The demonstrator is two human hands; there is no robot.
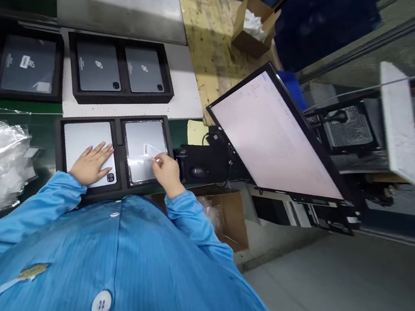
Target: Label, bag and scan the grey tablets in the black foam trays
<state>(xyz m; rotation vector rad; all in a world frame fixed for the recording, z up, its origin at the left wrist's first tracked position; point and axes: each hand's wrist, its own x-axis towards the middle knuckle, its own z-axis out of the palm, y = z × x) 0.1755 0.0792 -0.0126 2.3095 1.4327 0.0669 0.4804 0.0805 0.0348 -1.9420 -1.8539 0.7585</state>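
While the left hand (91, 163) lies flat, fingers spread, on the silver tablet (88, 150) in the left slot of the near black two-slot tray (121, 128), it grips nothing. Over in the tray's right slot sits a second silver tablet in glossy clear film (145, 151), and the right hand (166, 170) pinches at a small white label (149, 150) on it, fingertips closed loosely. Just right of the tray there's a black mouse (197, 171) and a big tilted monitor (273, 139).
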